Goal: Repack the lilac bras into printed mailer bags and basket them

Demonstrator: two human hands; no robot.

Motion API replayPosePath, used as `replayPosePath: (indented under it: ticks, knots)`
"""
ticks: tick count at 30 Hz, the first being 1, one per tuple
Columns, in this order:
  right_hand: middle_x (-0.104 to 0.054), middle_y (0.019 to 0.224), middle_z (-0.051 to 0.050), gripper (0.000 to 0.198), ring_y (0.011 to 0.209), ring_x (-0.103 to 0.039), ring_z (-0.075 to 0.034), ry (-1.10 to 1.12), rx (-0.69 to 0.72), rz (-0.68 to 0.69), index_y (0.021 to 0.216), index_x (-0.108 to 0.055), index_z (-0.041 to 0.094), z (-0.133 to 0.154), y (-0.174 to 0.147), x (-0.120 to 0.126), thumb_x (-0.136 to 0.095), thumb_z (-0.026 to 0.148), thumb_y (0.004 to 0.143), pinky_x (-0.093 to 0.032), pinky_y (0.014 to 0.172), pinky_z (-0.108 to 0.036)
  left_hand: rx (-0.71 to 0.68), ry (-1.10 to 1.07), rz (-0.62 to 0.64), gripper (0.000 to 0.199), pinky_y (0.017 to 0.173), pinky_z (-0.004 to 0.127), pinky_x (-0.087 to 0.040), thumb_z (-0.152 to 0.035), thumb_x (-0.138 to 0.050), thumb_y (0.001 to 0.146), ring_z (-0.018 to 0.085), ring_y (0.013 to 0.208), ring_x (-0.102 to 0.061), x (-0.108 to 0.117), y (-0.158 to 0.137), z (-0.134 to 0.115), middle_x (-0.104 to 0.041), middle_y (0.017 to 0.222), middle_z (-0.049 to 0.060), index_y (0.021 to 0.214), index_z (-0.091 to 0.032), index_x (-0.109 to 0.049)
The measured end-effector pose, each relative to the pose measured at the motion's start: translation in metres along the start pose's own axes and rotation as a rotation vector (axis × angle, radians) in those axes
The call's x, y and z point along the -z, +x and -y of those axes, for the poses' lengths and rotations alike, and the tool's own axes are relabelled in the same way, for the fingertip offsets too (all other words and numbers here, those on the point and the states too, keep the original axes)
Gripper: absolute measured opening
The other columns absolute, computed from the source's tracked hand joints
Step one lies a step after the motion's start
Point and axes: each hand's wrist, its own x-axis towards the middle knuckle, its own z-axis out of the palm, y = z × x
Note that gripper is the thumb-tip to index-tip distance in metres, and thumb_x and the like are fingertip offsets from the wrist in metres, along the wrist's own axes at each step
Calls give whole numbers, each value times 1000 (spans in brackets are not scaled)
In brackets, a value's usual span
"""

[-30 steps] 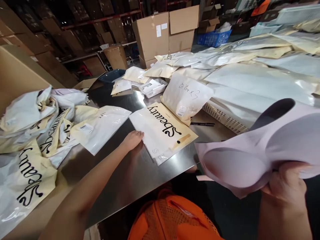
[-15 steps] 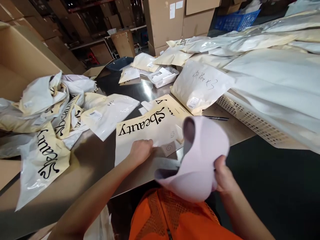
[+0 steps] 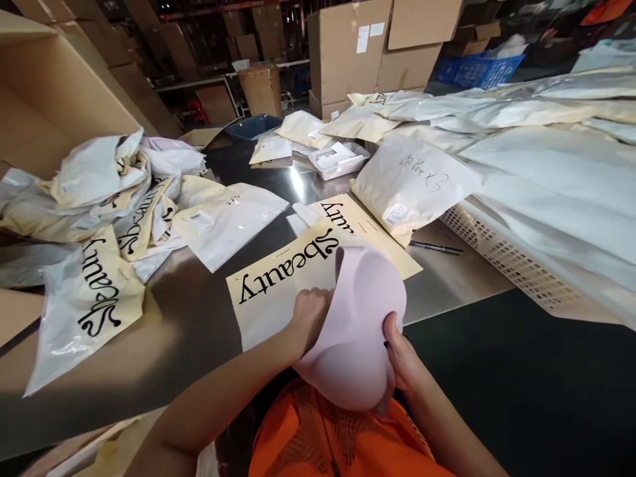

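A pale pink moulded bra is held over the table's front edge, its rounded cups facing me. My right hand grips it at its right side, thumb on the front. My left hand is closed at the open edge of a flat cream-and-white plastic bag printed "Sbeauty". The bra partly covers that hand's fingertips and the bag's right end. Behind this bag lies a second printed bag, with folded white pieces beside it.
Filled bags are heaped at the left by a large open carton. A stuffed bag with handwriting, a black pen and a white perforated crate under more bags are at the right. A small white basket stands farther back.
My right hand has brought the bra leftward to the bag's open edge, so it now overlaps the bag. My left hand has shifted slightly right, and the view has tilted a little.
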Motion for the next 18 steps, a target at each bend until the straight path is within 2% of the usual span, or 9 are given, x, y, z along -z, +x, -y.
replayPosePath:
  ticks: [5, 8, 12, 14, 18]
  knots:
    - [-73, 104, -11, 51, 106, -67, -25, 170, -55, -62, 133, -54, 15, 0, -8, -18, -39, 50, 99, -55, 94, -39, -42, 28, -11, 15, 73, 31, -43, -14, -48, 85, 23, 90, -59, -4, -7, 0, -63, 96, 9, 88, -19, -62]
    - [-73, 104, -12, 56, 106, -67, -25, 226, -104, -31, 131, -55, 13, -2, -10, -25, -37, 55, 98, -54, 95, -39, -23, 37, -4, 14, 68, 31, -43, -19, -50, 87, 22, 88, -59, -4, -17, 1, -62, 97, 8, 97, -19, -60]
    - [-73, 103, -13, 67, 107, -66, -27, 207, -115, 98, 122, -63, 13, -4, -6, -28, -35, 67, 93, -52, 97, -41, 25, 39, -17, 14, 59, 29, -39, -20, -50, 87, 22, 88, -58, -2, -29, 5, -60, 100, 7, 99, -20, -58]
    - [-73, 103, -12, 67, 108, -66, -28, 168, -38, 102, 120, -64, 15, 2, -2, -24, -38, 69, 91, -52, 98, -43, 74, 34, -55, 15, 59, 30, -38, -20, -45, 88, 22, 92, -57, -3, -33, 12, -59, 104, 6, 97, -20, -57]
    - [-73, 104, -7, 62, 108, -66, -28, 148, 307, -31, 122, -64, 22, 30, 9, -6, -39, 69, 90, -51, 100, -45, 193, 14, -124, 21, 70, 32, -41, -14, -39, 88, 23, 98, -55, -14, -46, 35, -59, 102, 6, 97, -21, -57]
